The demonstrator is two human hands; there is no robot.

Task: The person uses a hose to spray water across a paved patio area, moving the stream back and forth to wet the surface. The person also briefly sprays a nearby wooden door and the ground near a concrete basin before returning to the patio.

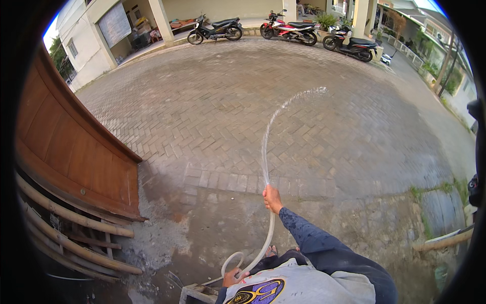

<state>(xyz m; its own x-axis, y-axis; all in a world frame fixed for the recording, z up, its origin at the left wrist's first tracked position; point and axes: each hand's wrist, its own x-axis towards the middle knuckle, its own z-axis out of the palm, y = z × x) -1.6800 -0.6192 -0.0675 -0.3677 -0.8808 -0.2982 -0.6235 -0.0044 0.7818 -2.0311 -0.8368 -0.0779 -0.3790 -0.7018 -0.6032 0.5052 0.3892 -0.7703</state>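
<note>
My right hand [272,199] is closed around the end of a pale flexible hose [270,231], out in front of my body. From it a stream of water [266,140] arcs forward and to the right, over the herringbone brick paving [212,114]. Lower down, near my waist, my left hand [233,277] grips the same hose, which loops beside it. The dark sleeve of my right arm has wet spots. Part of my sandalled foot [272,250] shows below the hose.
A wooden panel [76,152] and bamboo poles [76,243] stand at left. A wooden frame [195,294] is by my left hand. Motorcycles [290,30] line the far edge. Another bamboo pole [442,241] lies at right. A person's legs partly show in the far background.
</note>
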